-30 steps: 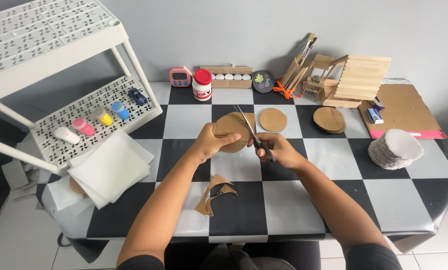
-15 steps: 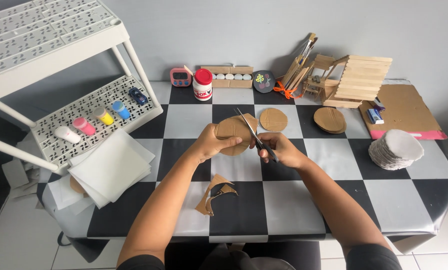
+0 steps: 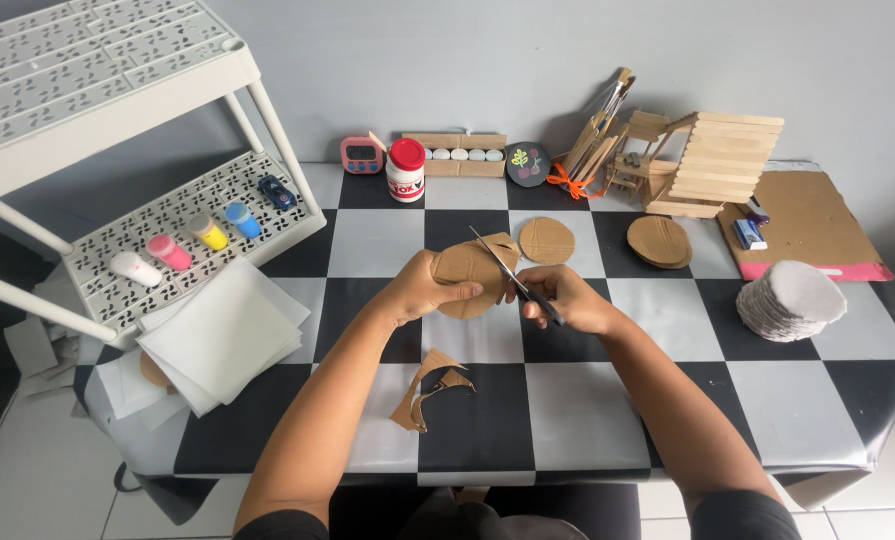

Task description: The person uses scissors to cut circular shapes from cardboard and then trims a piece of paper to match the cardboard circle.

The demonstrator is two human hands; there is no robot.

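Matt brown cardboard disc (image 3: pixel 464 272), metal scissors (image 3: pixel 512 275), glossy checkered tablecloth (image 3: pixel 557 400), white paper sheets (image 3: pixel 222 335).

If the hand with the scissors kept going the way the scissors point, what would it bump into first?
Probably the cardboard piece in the left hand. The right hand aims its scissors up and leftward, blades already at that cardboard's edge; depth is hard to judge.

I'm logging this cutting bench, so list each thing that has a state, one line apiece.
left hand: gripping the cardboard piece
cardboard piece: held above the table, partly trimmed round
right hand: closed on the scissors
scissors: blades open at the cardboard's edge
glue jar: upright, red lid on
cardboard scraps: lying loose on the table
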